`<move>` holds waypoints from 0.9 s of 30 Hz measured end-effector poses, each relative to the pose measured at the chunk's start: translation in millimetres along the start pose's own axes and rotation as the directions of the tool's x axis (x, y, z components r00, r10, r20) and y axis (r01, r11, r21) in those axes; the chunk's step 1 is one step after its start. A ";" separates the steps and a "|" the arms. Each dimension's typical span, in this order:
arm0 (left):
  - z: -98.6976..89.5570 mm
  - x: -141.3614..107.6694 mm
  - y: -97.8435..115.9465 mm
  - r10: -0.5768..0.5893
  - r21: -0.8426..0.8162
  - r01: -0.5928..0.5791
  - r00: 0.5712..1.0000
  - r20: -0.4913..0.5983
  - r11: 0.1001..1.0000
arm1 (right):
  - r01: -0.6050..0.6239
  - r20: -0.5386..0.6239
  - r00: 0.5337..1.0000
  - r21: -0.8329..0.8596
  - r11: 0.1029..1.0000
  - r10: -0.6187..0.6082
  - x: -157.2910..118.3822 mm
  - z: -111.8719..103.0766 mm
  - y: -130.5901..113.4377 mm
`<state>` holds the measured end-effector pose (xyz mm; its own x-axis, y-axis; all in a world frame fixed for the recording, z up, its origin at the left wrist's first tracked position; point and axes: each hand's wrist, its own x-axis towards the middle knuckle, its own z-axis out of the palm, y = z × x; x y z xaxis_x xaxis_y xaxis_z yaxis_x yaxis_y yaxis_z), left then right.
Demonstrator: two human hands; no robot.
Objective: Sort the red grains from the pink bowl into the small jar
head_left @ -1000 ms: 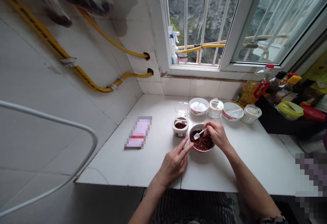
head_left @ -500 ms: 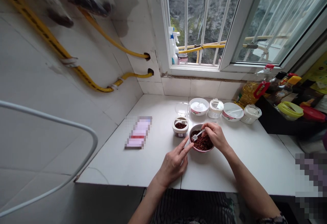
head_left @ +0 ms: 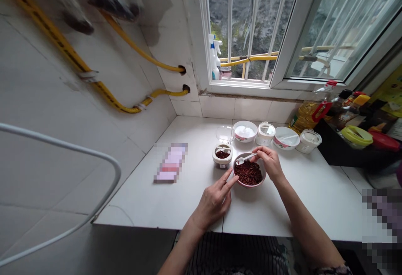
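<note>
My right hand [head_left: 267,162] pinches the handle of a small white spoon [head_left: 246,158]. The spoon's head is over the left back part of a bowl [head_left: 251,186] that holds dark red flakes [head_left: 249,173], like crushed chili. With fingers stretched out, my left hand [head_left: 216,197] rests its fingertips against the bowl's left front rim. Just left of the bowl stands a seasoning jar [head_left: 222,163], its clear lid [head_left: 225,134] flipped up and red flakes inside.
Behind are a bowl [head_left: 245,139] of white grains, a lidded jar [head_left: 265,137], another bowl [head_left: 285,146] with a white spoon, and a second lidded jar [head_left: 309,144]. An oil bottle [head_left: 306,114] and several condiments stand right. A blurred flat object [head_left: 170,163] lies left.
My right hand has lifted the spoon slightly up and back from the flakes, toward the bowl's rear rim. My left hand stays in place at the rim.
</note>
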<state>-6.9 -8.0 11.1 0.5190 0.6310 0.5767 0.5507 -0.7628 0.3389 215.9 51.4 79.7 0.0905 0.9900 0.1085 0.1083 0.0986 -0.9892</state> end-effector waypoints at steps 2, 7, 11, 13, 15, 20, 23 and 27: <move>0.5 -0.2 -0.2 -0.002 -0.003 0.002 1.000 0.002 1.000 | 0.069 -0.016 0.997 -0.016 0.997 -0.069 -1.4 6.9 -4.0; 2.2 -1.5 -1.3 -0.003 -0.008 0.003 1.000 0.000 1.000 | 0.434 0.049 0.896 -0.304 0.848 -0.441 -8.0 32.8 -10.3; 1.9 -1.5 -1.0 -0.012 -0.007 0.012 1.000 0.008 1.000 | 0.659 0.264 0.738 -0.476 0.582 -0.621 -11.0 41.2 -11.1; 1.0 -1.0 -0.4 -0.016 -0.007 0.016 1.000 0.009 1.000 | 0.636 0.236 0.753 -0.498 0.590 -0.614 -11.2 34.7 -13.1; 0.1 -0.4 0.1 -0.013 -0.009 0.013 1.000 0.008 1.000 | 0.547 0.114 0.810 -0.503 0.669 -0.576 -10.7 21.9 -15.4; -0.8 0.2 0.3 -0.005 -0.005 0.005 1.000 0.007 1.000 | 0.380 0.059 0.912 -0.493 0.783 -0.406 -6.7 -9.7 -9.5; -0.5 0.3 0.6 -0.013 -0.013 0.013 1.000 0.005 1.000 | 0.400 0.175 0.914 -0.538 0.742 -0.366 -5.1 -9.6 0.9; 0.0 0.1 0.6 -0.012 -0.015 0.012 1.000 0.003 1.000 | 0.397 0.237 0.918 -0.530 0.749 -0.318 -4.9 1.4 9.4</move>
<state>-6.6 -8.4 11.4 0.5148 0.6402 0.5702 0.5467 -0.7575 0.3569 215.1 47.6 69.8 -0.1861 0.9014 0.3909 0.6419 0.4127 -0.6462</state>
